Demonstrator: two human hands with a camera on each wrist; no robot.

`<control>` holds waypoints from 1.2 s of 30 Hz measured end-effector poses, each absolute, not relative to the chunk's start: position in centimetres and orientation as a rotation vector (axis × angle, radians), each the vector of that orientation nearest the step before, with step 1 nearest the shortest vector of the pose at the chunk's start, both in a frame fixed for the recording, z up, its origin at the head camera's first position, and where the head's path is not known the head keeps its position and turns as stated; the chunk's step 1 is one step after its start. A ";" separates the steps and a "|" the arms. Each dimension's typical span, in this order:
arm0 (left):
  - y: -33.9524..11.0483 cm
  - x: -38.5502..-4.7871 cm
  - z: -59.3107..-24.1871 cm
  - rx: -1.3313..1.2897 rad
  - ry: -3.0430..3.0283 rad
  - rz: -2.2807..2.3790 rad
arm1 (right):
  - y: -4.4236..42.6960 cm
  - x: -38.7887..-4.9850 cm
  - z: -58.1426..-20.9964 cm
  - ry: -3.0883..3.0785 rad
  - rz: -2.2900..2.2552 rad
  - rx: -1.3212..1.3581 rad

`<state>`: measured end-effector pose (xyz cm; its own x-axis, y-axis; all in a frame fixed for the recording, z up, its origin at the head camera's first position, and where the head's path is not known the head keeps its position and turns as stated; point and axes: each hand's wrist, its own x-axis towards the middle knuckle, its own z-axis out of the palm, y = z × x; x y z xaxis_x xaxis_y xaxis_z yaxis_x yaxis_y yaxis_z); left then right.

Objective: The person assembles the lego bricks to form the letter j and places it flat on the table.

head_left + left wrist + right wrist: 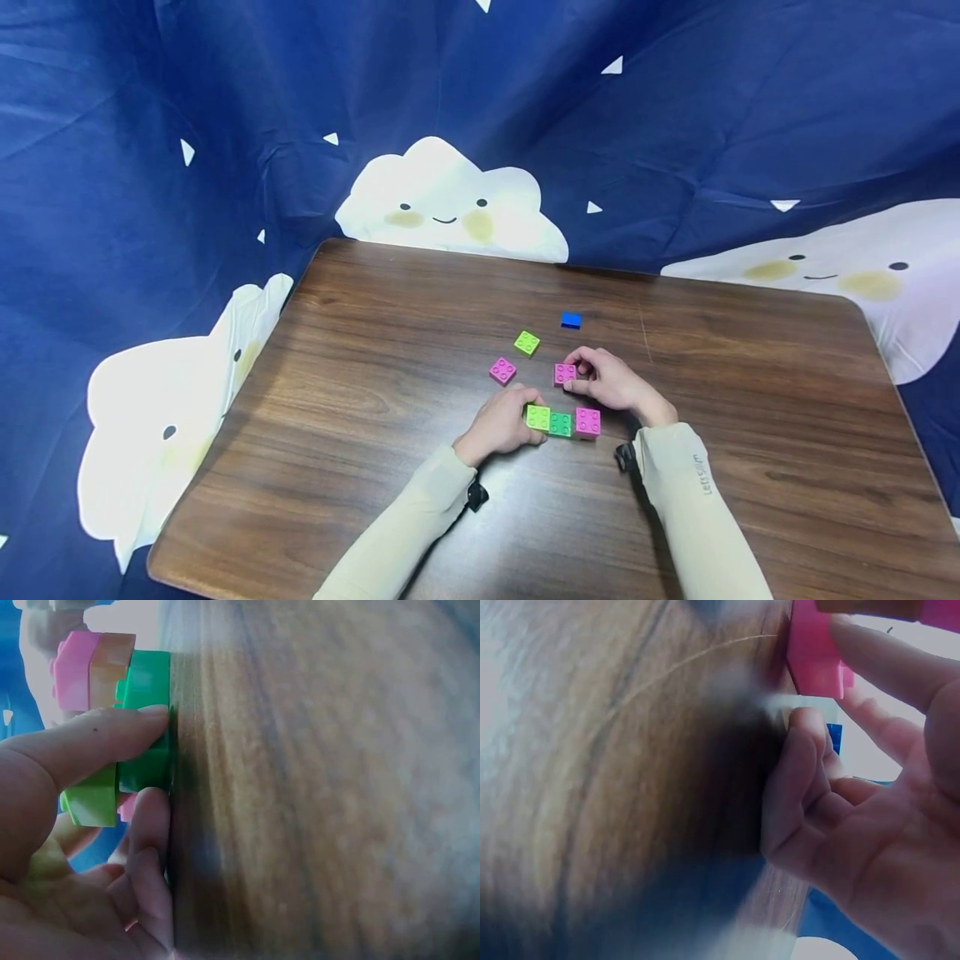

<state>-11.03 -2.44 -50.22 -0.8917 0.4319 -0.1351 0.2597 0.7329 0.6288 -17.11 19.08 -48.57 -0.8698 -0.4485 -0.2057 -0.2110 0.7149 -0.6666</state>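
Both hands are busy over the wooden table [750,467], and each has a hold of its own! The right hand [609,383] pinches a pink four-stud brick [565,373], thumb on its 6 o'clock face, index finger toward 12, the gap just wide enough for the brick. Lifted or resting? Can't tell.

At 6 o'clock from that brick lies the joined row: green brick [560,424] low in the middle, lime brick [537,417] stacked at its 9 o'clock end, second pink brick [588,421] at 3. The left hand [501,422] grips that 9 o'clock end, thumb across the green's near side, fingers round the far side.

Good technique here? Left thumb low, bracing the green against the table so the row can't skid or twist. Right pinch square on opposite faces, fingertips off studs and underside, the brick level and its edges parallel to the row.

And mind the loose ones! From the pinched brick, a third pink brick [502,371] sits at 9 o'clock, a loose lime brick [527,343] at 10, a blue brick [571,320] at 12: a careless knuckle could knock them.
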 end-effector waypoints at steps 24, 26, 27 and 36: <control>-2.3 -11.1 -49.9 0.470 2.673 0.949 | 19.0 -17.0 -48.8 2.585 -0.850 -0.447; -2.3 -11.1 -49.9 0.471 2.674 0.945 | 19.1 -17.0 -48.8 2.587 -0.871 -0.434; -2.3 -11.1 -49.9 0.469 2.673 0.943 | 19.1 -17.0 -48.9 2.591 -0.881 -0.431; -2.4 -11.3 -50.3 0.484 2.666 0.924 | 19.9 -16.6 -49.2 2.605 -0.994 -0.396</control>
<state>-11.33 -2.39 -50.27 -0.9054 0.3975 -0.1491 0.2201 0.7398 0.6358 -16.63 19.87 -49.19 -0.9091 -0.3659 -0.1989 -0.1406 0.7191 -0.6805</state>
